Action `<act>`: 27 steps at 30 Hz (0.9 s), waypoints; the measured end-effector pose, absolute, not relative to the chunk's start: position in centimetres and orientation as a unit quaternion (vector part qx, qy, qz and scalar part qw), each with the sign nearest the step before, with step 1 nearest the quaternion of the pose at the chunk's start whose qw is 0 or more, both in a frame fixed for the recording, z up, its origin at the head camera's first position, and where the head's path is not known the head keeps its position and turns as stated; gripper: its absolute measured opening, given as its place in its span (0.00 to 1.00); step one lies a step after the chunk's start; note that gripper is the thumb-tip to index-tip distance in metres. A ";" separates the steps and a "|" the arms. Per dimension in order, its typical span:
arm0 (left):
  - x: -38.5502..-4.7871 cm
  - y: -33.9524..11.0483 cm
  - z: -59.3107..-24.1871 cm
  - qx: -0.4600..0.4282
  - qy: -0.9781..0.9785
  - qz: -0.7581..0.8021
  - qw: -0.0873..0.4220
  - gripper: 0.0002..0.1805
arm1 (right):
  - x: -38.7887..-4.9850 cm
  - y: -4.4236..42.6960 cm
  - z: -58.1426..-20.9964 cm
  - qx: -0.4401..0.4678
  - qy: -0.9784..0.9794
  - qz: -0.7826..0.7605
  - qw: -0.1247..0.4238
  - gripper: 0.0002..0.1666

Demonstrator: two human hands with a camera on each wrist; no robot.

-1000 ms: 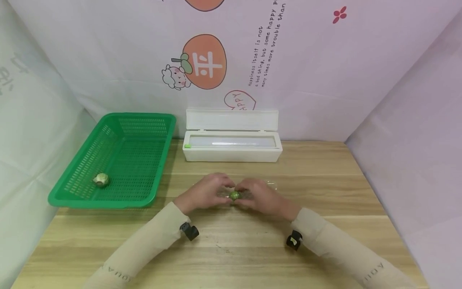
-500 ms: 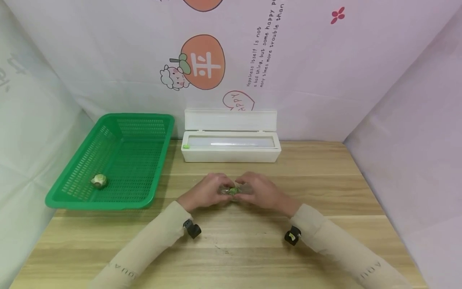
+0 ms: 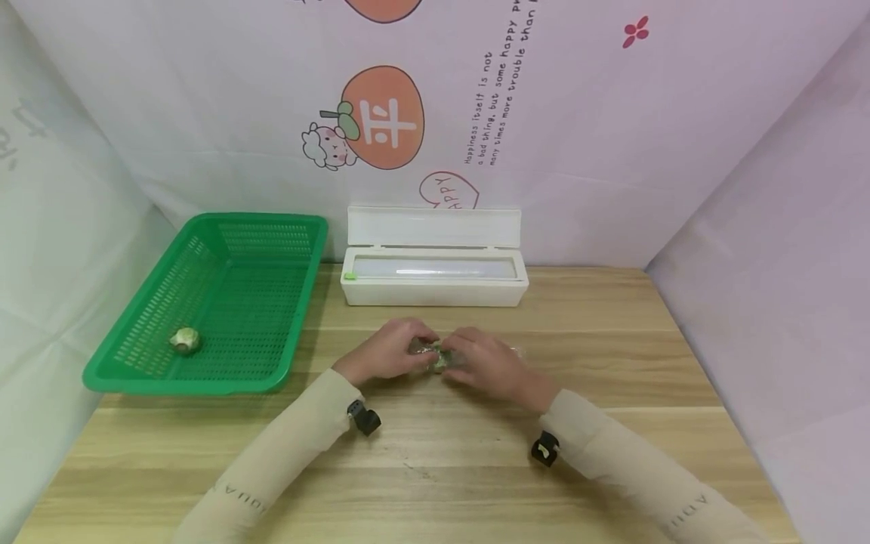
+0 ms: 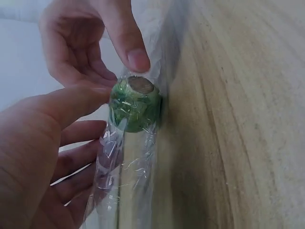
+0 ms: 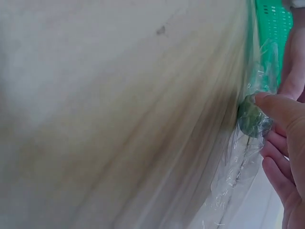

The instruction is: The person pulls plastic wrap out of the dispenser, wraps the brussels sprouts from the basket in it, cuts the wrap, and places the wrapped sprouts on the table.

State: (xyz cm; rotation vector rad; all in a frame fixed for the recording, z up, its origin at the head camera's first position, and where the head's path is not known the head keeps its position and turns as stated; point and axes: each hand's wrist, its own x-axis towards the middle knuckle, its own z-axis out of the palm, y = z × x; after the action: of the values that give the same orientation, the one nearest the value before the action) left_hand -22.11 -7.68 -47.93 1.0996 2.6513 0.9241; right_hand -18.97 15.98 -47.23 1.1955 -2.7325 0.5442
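A green Brussels sprout point(image 3: 439, 357) with a brown cut stem end sits in clear cling film point(image 4: 131, 174) between the two hands, just above or on the table. My left hand point(image 3: 393, 349) pinches the wrapped sprout from the left, its thumb at the sprout's side. From the right, my right hand point(image 3: 485, 364) holds it too, the thumb pressing near the stem end and the fingers curled behind. A length of film trails from the sprout on each side. In the head view the fingers hide most of the sprout.
A white cling film dispenser point(image 3: 435, 293) with its lid raised stands behind the hands. At left is a green plastic basket point(image 3: 282, 378) with another Brussels sprout point(image 3: 185, 340) inside. White printed cloth walls point(image 3: 578, 151) enclose the wooden table point(image 3: 435, 483).
Both hands have stayed close together and shifted slightly while working the film round the sprout. The sprout has turned, and film now covers more of it.
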 end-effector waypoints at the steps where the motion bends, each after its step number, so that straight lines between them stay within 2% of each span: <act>1: -22.0 -7.7 -47.8 0.363 0.880 0.303 0.055 0.18 | -19.1 16.0 -47.2 0.390 -0.901 0.183 0.049 0.22; 9: -21.5 -7.3 -47.2 0.370 0.889 0.270 0.018 0.24 | -20.8 16.1 -47.0 0.363 -0.899 0.245 -0.021 0.18; 17: -22.3 -7.0 -47.7 0.347 0.883 0.315 0.030 0.19 | -22.3 16.1 -47.3 0.335 -0.892 0.297 -0.066 0.18; 21: -23.0 -7.1 -48.0 0.342 0.875 0.340 0.048 0.16 | -22.5 16.4 -47.2 0.323 -0.896 0.299 -0.061 0.18; 27: -24.1 -7.4 -48.0 0.343 0.869 0.346 0.079 0.11 | -22.1 16.4 -46.8 0.351 -0.903 0.246 -0.009 0.24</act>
State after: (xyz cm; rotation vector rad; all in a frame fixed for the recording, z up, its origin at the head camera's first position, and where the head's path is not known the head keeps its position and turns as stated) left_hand -24.09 -7.40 -48.05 1.0271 2.6020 1.0365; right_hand -22.08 16.37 -46.81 1.1106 -2.8549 0.7761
